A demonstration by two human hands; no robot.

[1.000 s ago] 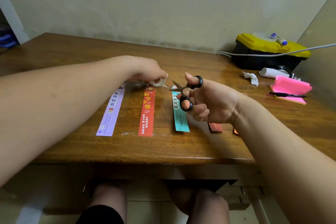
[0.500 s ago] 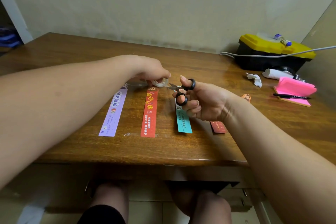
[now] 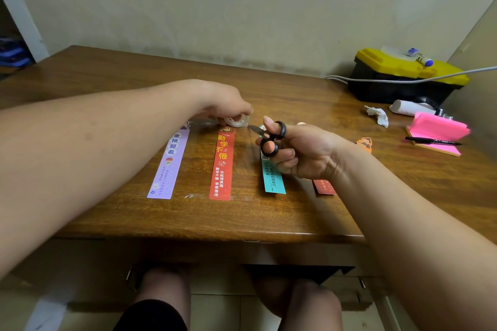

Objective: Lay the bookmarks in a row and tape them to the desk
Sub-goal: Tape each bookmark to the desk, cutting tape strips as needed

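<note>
The four bookmarks lie in a row near the front edge of the table (image 3: pixel 242 219). The purple bookmark (image 3: pixel 169 164), red bookmark (image 3: pixel 222 164) and teal bookmark (image 3: pixel 273 181) have bare wood between them, and the dark red bookmark (image 3: pixel 324 187) is mostly hidden under the right wrist. The left hand (image 3: pixel 228 105) has its grip closed round the tape roll (image 3: pixel 237 120) at the red bookmark's top end, while the right hand (image 3: pixel 304 150) grips the scissors (image 3: pixel 269 138) through both loops, covering the teal bookmark's top, with the blade tips just beside the roll; contact cannot be made out. A toolbox (image 3: pixel 403 80), pink notepad (image 3: pixel 438 129) and pen (image 3: pixel 433 140) crowd the far right corner.
</note>
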